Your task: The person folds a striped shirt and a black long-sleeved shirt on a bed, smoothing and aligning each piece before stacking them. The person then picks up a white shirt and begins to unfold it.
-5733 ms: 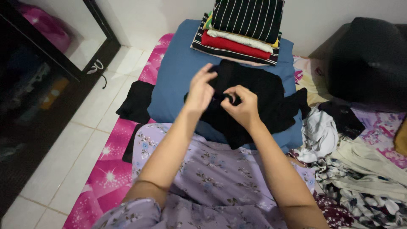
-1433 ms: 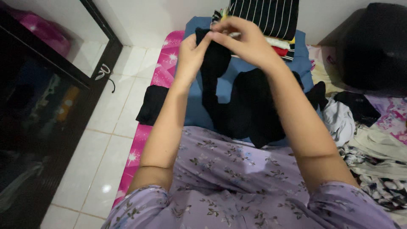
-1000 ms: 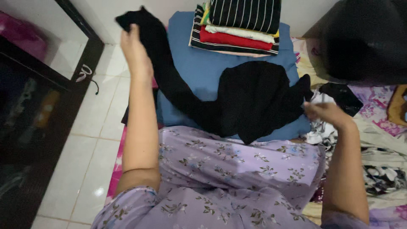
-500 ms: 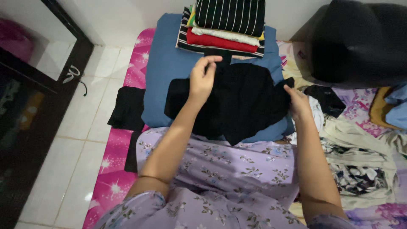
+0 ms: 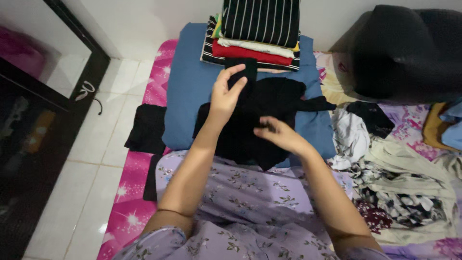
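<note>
Head view, left hand (image 5: 226,96) open on black garment (image 5: 269,120), right hand (image 5: 276,134) pinching it

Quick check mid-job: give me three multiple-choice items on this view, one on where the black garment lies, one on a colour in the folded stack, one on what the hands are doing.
1. Where does the black garment lie?
A. on the blue cushion
B. on the white tiles
C. on top of the folded stack

2. What colour is the folded piece just under the white one in the folded stack?
A. green
B. red
C. purple

3. What are the hands doing?
A. both raised, empty
B. one holds a hanger
C. both on the black garment

Key: 1 A, the blue cushion shows around the garment. 2 B, a red layer lies below the white. 3 C, left hand and right hand both touch the cloth.
</note>
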